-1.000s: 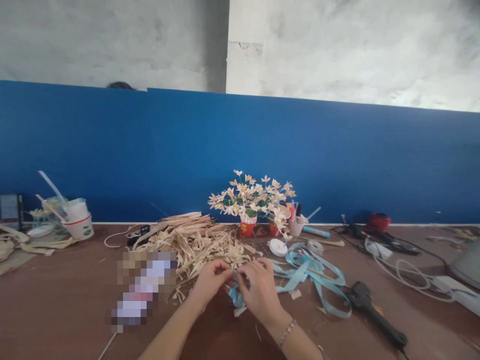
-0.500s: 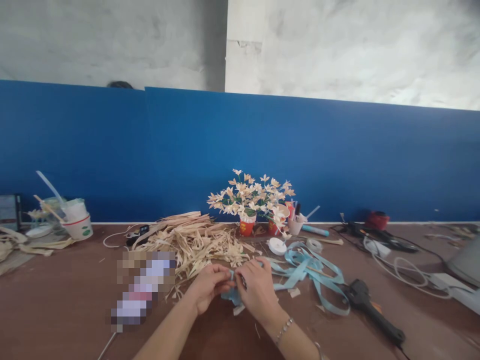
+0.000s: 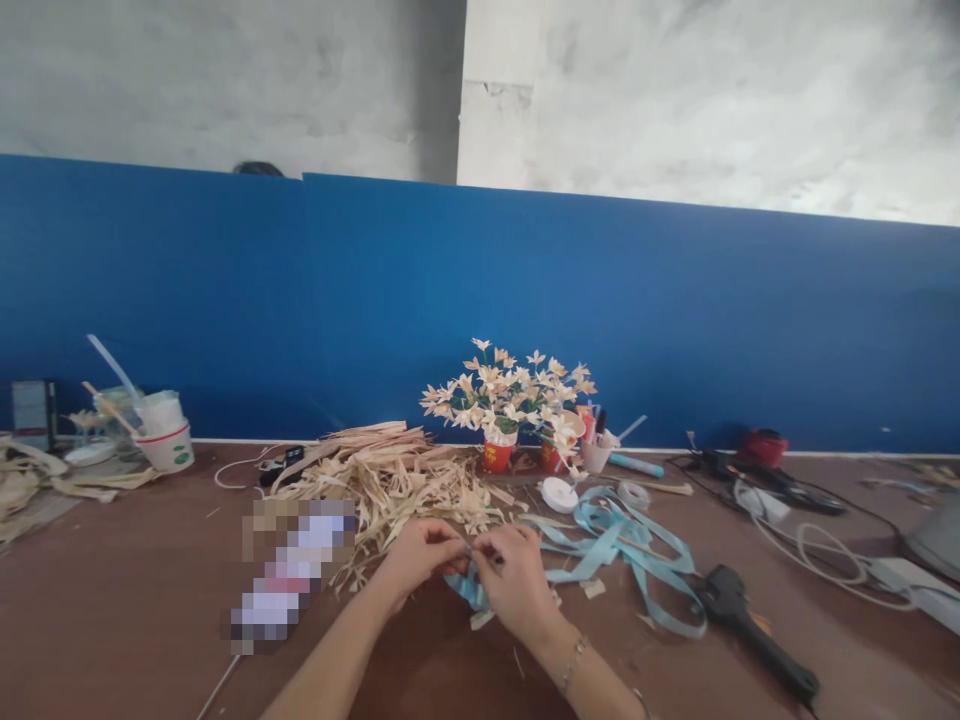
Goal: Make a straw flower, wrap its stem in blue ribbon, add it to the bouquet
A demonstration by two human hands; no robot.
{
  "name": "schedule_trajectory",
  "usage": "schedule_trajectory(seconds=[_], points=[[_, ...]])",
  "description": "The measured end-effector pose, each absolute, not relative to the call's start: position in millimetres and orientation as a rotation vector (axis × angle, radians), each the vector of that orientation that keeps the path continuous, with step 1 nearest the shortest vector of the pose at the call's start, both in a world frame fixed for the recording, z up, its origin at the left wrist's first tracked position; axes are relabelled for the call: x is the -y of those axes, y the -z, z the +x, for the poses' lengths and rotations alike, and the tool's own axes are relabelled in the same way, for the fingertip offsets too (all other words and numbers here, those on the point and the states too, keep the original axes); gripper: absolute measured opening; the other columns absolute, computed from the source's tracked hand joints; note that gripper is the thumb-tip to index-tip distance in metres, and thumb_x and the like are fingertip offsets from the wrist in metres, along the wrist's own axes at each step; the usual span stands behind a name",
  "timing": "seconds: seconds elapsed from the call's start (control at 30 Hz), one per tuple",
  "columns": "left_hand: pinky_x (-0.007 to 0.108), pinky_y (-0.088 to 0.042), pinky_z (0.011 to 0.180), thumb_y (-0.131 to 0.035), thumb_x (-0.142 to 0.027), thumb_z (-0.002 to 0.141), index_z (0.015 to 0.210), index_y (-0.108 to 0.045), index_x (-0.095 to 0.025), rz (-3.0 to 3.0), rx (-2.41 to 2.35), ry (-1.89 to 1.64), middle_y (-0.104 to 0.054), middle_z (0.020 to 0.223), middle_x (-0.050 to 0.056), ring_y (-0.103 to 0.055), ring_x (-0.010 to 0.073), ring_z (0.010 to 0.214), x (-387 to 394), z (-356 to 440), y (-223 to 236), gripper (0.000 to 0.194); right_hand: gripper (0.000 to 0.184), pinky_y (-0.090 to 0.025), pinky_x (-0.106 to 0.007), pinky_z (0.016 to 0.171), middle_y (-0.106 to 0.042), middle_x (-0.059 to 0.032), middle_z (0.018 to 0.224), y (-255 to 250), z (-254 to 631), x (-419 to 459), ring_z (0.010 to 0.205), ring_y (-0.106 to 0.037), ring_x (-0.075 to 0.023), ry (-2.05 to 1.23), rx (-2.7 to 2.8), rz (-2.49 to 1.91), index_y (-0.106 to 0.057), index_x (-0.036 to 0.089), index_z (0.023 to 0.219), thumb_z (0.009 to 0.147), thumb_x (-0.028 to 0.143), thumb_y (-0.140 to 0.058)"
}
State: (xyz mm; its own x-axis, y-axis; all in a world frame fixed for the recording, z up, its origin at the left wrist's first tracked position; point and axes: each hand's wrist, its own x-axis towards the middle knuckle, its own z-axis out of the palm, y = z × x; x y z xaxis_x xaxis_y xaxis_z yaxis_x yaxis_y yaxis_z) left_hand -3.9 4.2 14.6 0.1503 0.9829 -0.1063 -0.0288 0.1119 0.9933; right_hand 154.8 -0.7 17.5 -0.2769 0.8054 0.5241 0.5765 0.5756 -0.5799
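My left hand (image 3: 424,560) and my right hand (image 3: 515,575) meet just in front of the pile of dried husk strips (image 3: 405,490). Both are closed in a pinch, fingertips nearly touching. Between them runs a light blue ribbon (image 3: 469,590), part of it hanging below the fingers; the exact spot they pinch is partly hidden. More of the blue ribbon (image 3: 600,550) lies in loose loops right of my right hand. Behind the hands, pale husk flowers (image 3: 502,390) stand in a small red cup (image 3: 496,455).
A black glue gun (image 3: 757,630) lies at right, near white cables (image 3: 817,560) and a power strip (image 3: 919,592). A white tape roll (image 3: 559,494) sits behind the ribbon. At left are a blurred-out phone (image 3: 289,580) and a paper cup (image 3: 169,448). A blue partition (image 3: 375,300) closes the back.
My fingers shift slightly on the ribbon, and its dangling part bunches and then drops again. Both hands stay in the same place; the view swings a little.
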Motion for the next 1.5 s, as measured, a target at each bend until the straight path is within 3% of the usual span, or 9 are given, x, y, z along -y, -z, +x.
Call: schedule_trajectory(seconds=[0.2,0.37,0.47,0.6,0.8,0.93,1.13,1.27,1.5], points=[[0.026,-0.046,0.059,-0.071,-0.035,0.057,0.064,-0.062,-0.014,1.16,-1.049,-0.992,-0.066,0.055,0.001,-0.06,0.0141,0.055,1,-6,-17,0.025,0.017,-0.03,-0.02,0.046,-0.057,0.0022,0.052,-20,164,-9,0.044,-0.041,-0.0074,-1.472,1.679,-1.08,-0.058,0.015,0.06,0.066,0.031,-0.061],[0.024,-0.045,0.055,-0.071,-0.033,0.058,0.063,-0.059,-0.013,1.111,-0.971,-0.989,-0.065,0.057,0.002,-0.059,0.0123,0.052,3,-2,-17,0.023,0.024,-0.029,-0.019,0.045,-0.059,0.0013,0.054,-21,171,-11,0.044,-0.043,-0.0067,-1.795,1.533,-0.952,-0.06,0.013,0.06,0.061,0.037,-0.066],[0.023,-0.044,0.051,-0.07,-0.031,0.059,0.06,-0.057,-0.014,1.106,-1.012,-1.049,-0.062,0.051,0.0,-0.056,0.0109,0.046,1,3,-12,0.022,0.018,-0.033,-0.02,0.046,-0.059,0.0012,0.055,-17,168,-11,0.046,-0.046,-0.0085,-1.618,1.613,-1.05,-0.06,0.014,0.064,0.062,0.031,-0.064],[0.022,-0.043,0.048,-0.067,-0.031,0.061,0.057,-0.057,-0.014,1.155,-1.115,-1.136,-0.06,0.047,-0.001,-0.054,0.0109,0.044,-2,8,-7,0.02,0.003,-0.038,-0.025,0.062,-0.062,0.0001,0.062,-15,161,-6,0.061,-0.054,-0.0138,-0.872,1.888,-1.146,-0.06,0.017,0.067,0.064,0.017,-0.059],[0.025,-0.046,0.056,-0.065,-0.033,0.063,0.064,-0.061,-0.014,1.25,-1.145,-1.108,-0.064,0.055,0.001,-0.059,0.0141,0.054,-4,4,-5,0.019,0.015,-0.032,-0.03,0.076,-0.063,0.0,0.066,-20,161,4,0.067,-0.055,-0.0144,-0.251,2.061,-1.121,-0.061,0.02,0.066,0.07,0.009,-0.052],[0.027,-0.047,0.061,-0.066,-0.031,0.063,0.066,-0.063,-0.015,1.33,-1.116,-1.074,-0.066,0.058,0.001,-0.06,0.0149,0.058,-4,-3,-10,0.017,0.015,-0.035,-0.029,0.071,-0.063,-0.0003,0.062,-21,163,0,0.064,-0.055,-0.0144,-0.521,2.017,-1.152,-0.062,0.019,0.062,0.07,0.012,-0.052],[0.026,-0.046,0.061,-0.07,-0.032,0.059,0.066,-0.063,-0.014,1.22,-1.089,-1.021,-0.065,0.058,0.0,-0.06,0.0143,0.059,1,0,-17,0.02,0.01,-0.026,-0.018,0.041,-0.058,0.0021,0.049,-26,175,-9,0.038,-0.037,-0.0058,-1.627,1.661,-1.109,-0.063,0.014,0.059,0.064,0.021,-0.057],[0.023,-0.044,0.056,-0.071,-0.035,0.059,0.064,-0.059,-0.013,1.16,-1.006,-1.032,-0.064,0.057,0.0,-0.058,0.012,0.054,3,5,-13,0.026,0.017,-0.026,-0.017,0.04,-0.06,0.001,0.052,-24,180,-12,0.038,-0.038,-0.005,-1.785,1.632,-1.053,-0.065,0.012,0.062,0.064,0.029,-0.06],[0.024,-0.042,0.054,-0.069,-0.041,0.06,0.063,-0.058,-0.014,1.151,-1.107,-1.132,-0.063,0.052,0.001,-0.055,0.012,0.05,-3,3,-4,0.029,0.029,-0.041,-0.029,0.072,-0.066,-0.0096,0.091,-24,225,-54,0.083,-0.059,-0.0217,-0.431,1.514,-1.779,-0.062,0.015,0.092,0.079,0.032,-0.042]])
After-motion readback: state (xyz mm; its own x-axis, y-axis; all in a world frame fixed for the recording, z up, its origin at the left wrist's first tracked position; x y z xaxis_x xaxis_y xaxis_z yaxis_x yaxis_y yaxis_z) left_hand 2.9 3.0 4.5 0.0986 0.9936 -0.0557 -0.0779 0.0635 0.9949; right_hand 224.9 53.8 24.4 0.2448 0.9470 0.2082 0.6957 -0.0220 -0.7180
